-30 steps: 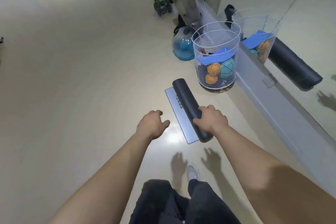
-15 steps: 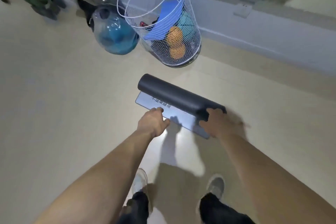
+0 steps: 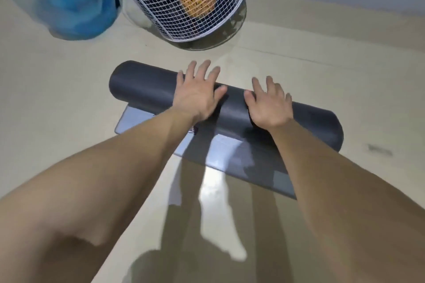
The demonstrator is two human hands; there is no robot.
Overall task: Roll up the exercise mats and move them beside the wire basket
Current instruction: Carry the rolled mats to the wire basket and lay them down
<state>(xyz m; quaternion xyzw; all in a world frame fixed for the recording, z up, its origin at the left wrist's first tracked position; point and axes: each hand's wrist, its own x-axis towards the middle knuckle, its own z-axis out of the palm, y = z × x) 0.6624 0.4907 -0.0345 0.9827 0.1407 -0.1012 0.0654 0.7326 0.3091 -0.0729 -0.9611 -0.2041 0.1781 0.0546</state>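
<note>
Since half a second ago both hands have moved on top of the exercise mat (image 3: 142, 86): left hand (image 3: 197, 96) and right hand (image 3: 268, 104) press flat, fingers straight, gripping nothing. The mat lies near the wire basket (image 3: 158, 2), at its 6 o'clock. The tail (image 3: 241, 158) remains unrolled, so rolling is judged unfinished.

Mat roll (image 3: 142, 89) on floor (image 3: 57, 99) before wire basket (image 3: 195, 7), left hand (image 3: 197, 96) and right hand (image 3: 269, 105) atop roll, bag (image 3: 76, 2) left of basket

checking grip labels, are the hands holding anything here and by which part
Nothing is gripped: the left hand and right hand press flat, fingers straight, on top of the rolled mat near its middle.
</note>
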